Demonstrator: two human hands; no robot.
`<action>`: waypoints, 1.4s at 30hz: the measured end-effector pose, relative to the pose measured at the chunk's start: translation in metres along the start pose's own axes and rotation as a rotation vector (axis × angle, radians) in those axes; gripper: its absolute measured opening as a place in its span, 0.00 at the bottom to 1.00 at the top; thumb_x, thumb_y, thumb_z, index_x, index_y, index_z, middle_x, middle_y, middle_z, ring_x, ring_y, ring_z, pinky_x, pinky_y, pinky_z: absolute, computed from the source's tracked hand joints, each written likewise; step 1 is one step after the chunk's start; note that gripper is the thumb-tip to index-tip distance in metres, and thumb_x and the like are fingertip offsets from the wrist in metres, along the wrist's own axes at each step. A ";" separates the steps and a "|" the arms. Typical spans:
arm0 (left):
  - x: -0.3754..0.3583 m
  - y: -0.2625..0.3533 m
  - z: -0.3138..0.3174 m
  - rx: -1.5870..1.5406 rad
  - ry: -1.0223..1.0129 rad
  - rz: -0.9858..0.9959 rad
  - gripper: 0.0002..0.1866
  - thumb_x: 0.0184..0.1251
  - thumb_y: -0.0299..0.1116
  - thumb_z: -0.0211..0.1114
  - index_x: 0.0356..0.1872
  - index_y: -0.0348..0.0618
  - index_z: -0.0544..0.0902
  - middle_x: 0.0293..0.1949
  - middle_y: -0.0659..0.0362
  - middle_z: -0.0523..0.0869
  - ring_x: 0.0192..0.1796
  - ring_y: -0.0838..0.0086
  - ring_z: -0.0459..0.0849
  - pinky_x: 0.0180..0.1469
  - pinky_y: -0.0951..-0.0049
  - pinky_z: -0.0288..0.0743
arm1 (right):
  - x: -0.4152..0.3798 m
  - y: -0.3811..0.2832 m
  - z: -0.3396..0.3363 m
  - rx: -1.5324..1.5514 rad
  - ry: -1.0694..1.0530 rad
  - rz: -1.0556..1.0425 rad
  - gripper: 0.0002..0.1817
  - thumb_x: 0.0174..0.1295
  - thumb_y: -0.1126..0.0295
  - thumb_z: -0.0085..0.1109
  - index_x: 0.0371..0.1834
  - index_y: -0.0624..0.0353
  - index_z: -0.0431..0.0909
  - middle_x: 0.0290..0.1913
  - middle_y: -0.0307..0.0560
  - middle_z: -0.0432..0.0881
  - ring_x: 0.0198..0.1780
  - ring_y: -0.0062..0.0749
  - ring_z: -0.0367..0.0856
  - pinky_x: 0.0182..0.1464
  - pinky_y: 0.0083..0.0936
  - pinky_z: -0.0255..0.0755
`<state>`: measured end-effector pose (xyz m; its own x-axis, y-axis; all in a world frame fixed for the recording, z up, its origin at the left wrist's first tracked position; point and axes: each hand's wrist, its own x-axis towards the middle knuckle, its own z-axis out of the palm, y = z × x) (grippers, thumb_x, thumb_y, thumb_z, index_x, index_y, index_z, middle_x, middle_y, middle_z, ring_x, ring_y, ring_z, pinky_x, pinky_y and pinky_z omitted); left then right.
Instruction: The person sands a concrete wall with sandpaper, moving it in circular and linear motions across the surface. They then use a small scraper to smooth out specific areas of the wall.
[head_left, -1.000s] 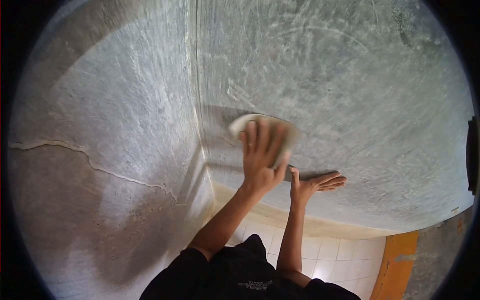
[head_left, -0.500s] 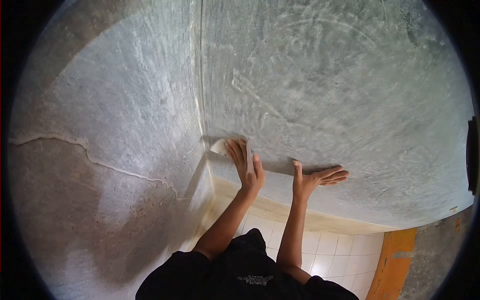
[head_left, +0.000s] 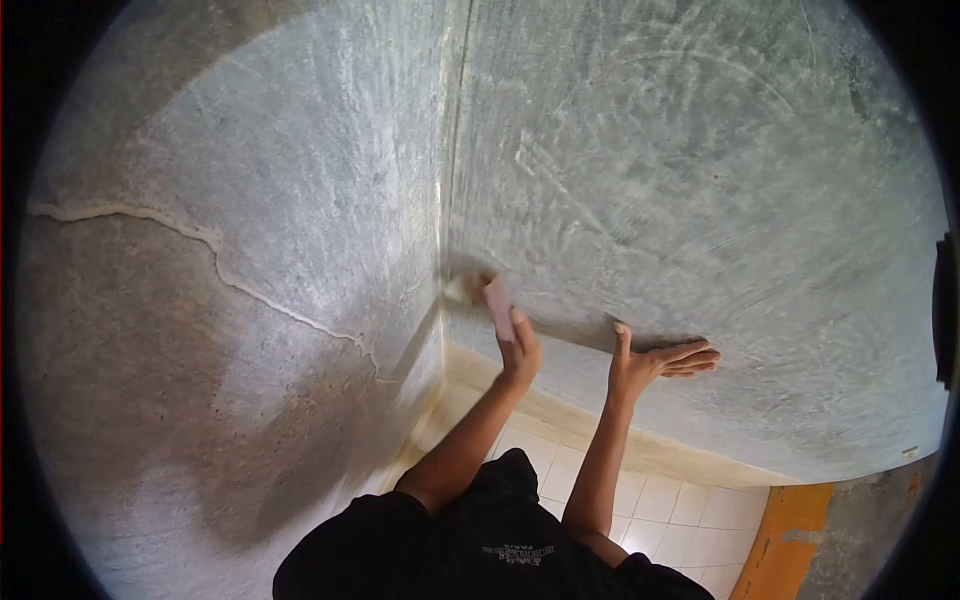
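Observation:
My left hand [head_left: 520, 350] is closed on a folded piece of sandpaper [head_left: 498, 308], close to the wall corner. The paper's dull pink side faces me, and its pale far end is blurred against the grey plastered wall [head_left: 660, 190]. Most of the left fingers are hidden behind the paper. Farther right, my right hand [head_left: 655, 365] rests on the same wall with the thumb up and the fingers stretched to the right, holding nothing.
On the left stands an adjoining wall [head_left: 320, 180] with a raised, jagged crack line [head_left: 270, 300]. Below are white floor tiles [head_left: 570, 475] and an orange-painted strip [head_left: 790, 540]. A dark object [head_left: 944, 310] sits at the right edge.
The view has shifted, so the corner appears farther right. My left hand has tilted, showing more of the sandpaper's pink side. My right hand keeps its place on the wall.

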<state>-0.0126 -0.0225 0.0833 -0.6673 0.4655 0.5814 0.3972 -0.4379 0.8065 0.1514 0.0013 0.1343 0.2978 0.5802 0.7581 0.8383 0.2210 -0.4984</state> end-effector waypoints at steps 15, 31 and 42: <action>-0.006 -0.030 -0.007 -0.185 0.086 -0.249 0.40 0.79 0.53 0.39 0.74 0.24 0.47 0.77 0.40 0.44 0.80 0.55 0.43 0.78 0.59 0.37 | 0.001 0.003 0.004 -0.021 0.014 -0.010 0.75 0.44 0.24 0.62 0.79 0.54 0.21 0.77 0.62 0.12 0.76 0.63 0.08 0.69 0.71 0.15; -0.052 -0.042 0.010 -0.193 0.007 -0.346 0.35 0.82 0.48 0.38 0.73 0.23 0.50 0.77 0.44 0.51 0.78 0.57 0.49 0.77 0.67 0.42 | 0.002 -0.007 -0.008 0.065 -0.084 0.058 0.75 0.45 0.22 0.59 0.78 0.56 0.19 0.77 0.62 0.10 0.76 0.62 0.07 0.70 0.69 0.14; -0.033 0.001 -0.008 -0.243 0.044 -0.602 0.38 0.81 0.52 0.38 0.74 0.24 0.48 0.76 0.40 0.51 0.78 0.56 0.49 0.77 0.63 0.41 | 0.000 0.007 -0.046 0.125 -0.241 -0.110 0.70 0.48 0.22 0.55 0.79 0.54 0.25 0.79 0.62 0.19 0.78 0.57 0.12 0.72 0.64 0.15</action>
<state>0.0047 -0.0442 0.0643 -0.7561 0.6539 0.0258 -0.2051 -0.2743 0.9395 0.1781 -0.0336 0.1504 0.0782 0.7137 0.6960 0.7922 0.3794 -0.4780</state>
